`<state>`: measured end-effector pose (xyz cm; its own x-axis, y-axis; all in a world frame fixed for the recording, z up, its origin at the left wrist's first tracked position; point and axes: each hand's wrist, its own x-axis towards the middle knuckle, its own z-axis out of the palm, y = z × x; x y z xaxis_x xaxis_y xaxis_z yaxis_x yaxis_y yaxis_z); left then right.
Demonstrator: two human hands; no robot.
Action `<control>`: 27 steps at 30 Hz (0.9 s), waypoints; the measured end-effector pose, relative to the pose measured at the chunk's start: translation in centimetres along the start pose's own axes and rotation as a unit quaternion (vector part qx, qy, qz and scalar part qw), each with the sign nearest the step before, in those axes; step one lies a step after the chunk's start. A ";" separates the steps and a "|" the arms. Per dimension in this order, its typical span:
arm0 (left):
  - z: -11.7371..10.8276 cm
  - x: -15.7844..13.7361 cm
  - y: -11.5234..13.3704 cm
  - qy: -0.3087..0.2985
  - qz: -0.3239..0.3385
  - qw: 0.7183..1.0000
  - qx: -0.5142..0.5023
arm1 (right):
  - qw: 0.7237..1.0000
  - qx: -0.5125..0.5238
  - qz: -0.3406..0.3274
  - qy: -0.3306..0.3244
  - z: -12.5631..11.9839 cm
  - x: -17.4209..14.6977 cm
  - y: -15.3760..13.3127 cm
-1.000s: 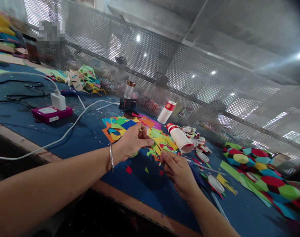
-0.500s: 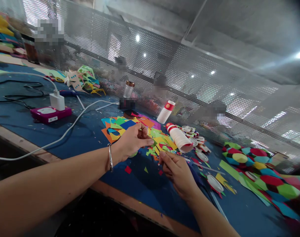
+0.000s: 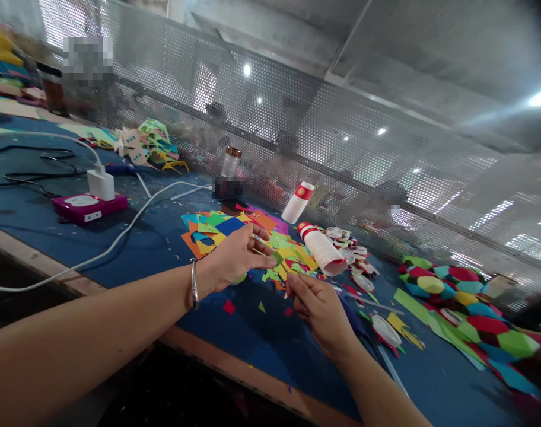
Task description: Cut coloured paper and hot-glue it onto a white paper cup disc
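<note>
My left hand [image 3: 239, 258], with a silver bangle [image 3: 194, 284] at its wrist, hovers over the near side of a pile of coloured paper scraps [image 3: 230, 225]. Its fingers are apart from the thumb and I see nothing held. A green scrap lies close to the thumb tip; whether they touch I cannot tell. Just right of it, my right hand [image 3: 317, 308] is closed in a pinch, thumb against bent fingers. Anything between those fingertips is too small or hidden to name. Below the hands lie a red scrap [image 3: 229, 306] and a small green triangle [image 3: 262, 307].
Stacked paper cups lie on their side [image 3: 322, 252]; another cup stack [image 3: 298, 203] stands behind. Patchwork paper shapes [image 3: 488, 323] lie at right. A magenta box [image 3: 90, 207] with a white charger [image 3: 101, 182] and cable sits left. A lidded jar [image 3: 231, 163] stands by the mesh partition.
The fingers of my left hand have spread away from the thumb. My right hand stays pinched in nearly the same place. The view has shifted slightly.
</note>
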<state>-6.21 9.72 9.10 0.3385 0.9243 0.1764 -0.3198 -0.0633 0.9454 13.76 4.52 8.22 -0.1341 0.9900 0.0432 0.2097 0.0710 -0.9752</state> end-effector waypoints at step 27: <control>0.6 -0.4 0.4 0.000 -0.050 0.999 0.004 | 0.999 -0.033 -0.012 -0.007 0.0 0.1 0.2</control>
<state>-5.96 9.09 9.53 0.3682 0.9261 0.0815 -0.2774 0.0258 0.9604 13.78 4.58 8.06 -0.1528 0.9862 0.0640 0.2692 0.1039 -0.9575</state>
